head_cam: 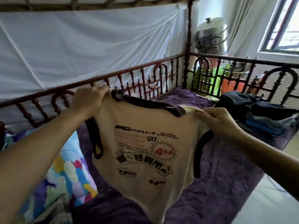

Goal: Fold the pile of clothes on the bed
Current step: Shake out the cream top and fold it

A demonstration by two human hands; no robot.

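Purple-covered bed (226,167) | cream tee (142,143) held up over it, print facing camera | left grip (87,101) and right grip (216,122) each pinch a shoulder, likely to spread it square before folding | clothes stack (265,117) on bed, far right

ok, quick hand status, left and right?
Left hand: pinching one shoulder of the cream T-shirt, holding it up over the bed.
Right hand: pinching the other shoulder of the same shirt.
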